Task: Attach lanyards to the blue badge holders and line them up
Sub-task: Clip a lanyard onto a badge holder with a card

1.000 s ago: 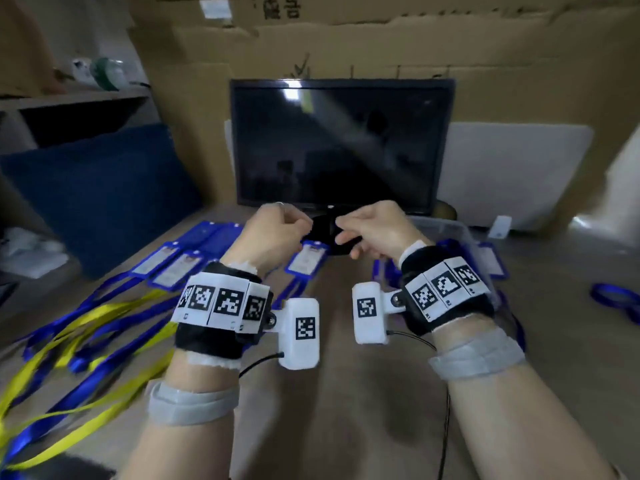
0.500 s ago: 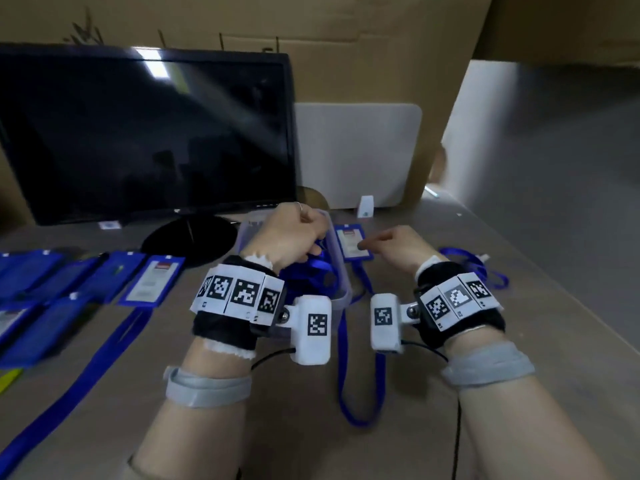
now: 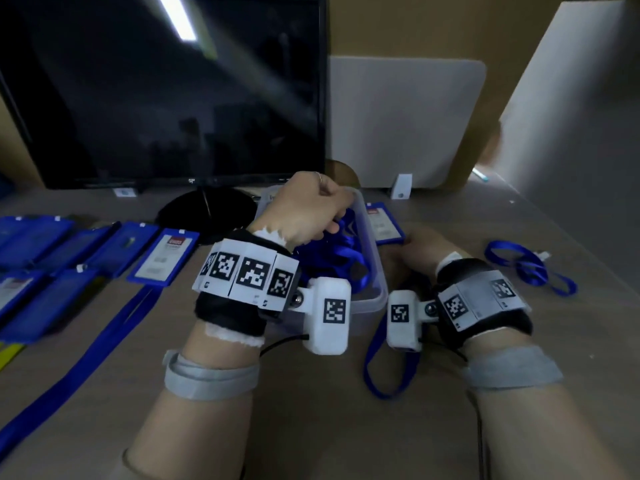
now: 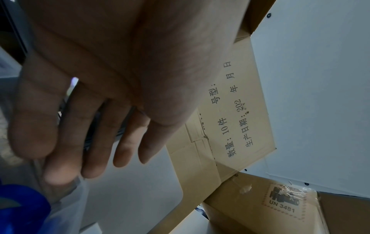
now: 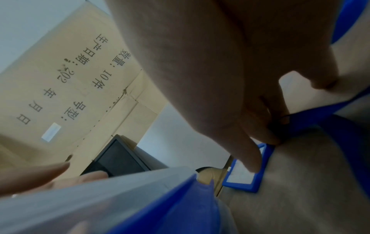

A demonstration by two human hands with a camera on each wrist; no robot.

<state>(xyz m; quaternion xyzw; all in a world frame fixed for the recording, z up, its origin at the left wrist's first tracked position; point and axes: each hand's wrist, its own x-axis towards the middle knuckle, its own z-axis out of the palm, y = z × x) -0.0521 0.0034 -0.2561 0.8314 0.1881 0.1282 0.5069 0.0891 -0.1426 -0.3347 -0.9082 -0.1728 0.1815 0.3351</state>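
The clear bin (image 3: 372,271) in front of the monitor (image 3: 162,88) is the anchor here. It holds a tangle of blue lanyards (image 3: 332,251), so stock is left to use.

The left hand (image 3: 304,209) hangs over the bin's far end. In the left wrist view its fingers (image 4: 96,134) are extended and loosely spread just above the lanyards, holding nothing, though the head view suggests more of a curl; it looks about to dip in for 1.

The right hand (image 3: 420,251) sits just right of the bin on the table (image 3: 311,427). Its fingertips (image 5: 254,163) press on a blue holder (image 3: 384,225) lying flat beside the bin's right wall, and its thumb and finger seem to pinch a dark clip (image 5: 280,125) at the holder's near corner, where a lanyard strap (image 5: 320,114) leads off. Whether that clip is already fastened cannot be told.

Left of the bin, several holders (image 3: 104,251) lie side by side in a row, and at least 1 strap (image 3: 86,358) trails from them toward the near edge, so part of the job looks done. Their count is blurred. Far right of the bin, 1 loose lanyard (image 3: 530,268) lies alone on the table.

Judged from this, the holder by the bin must be finished and moved to the row.
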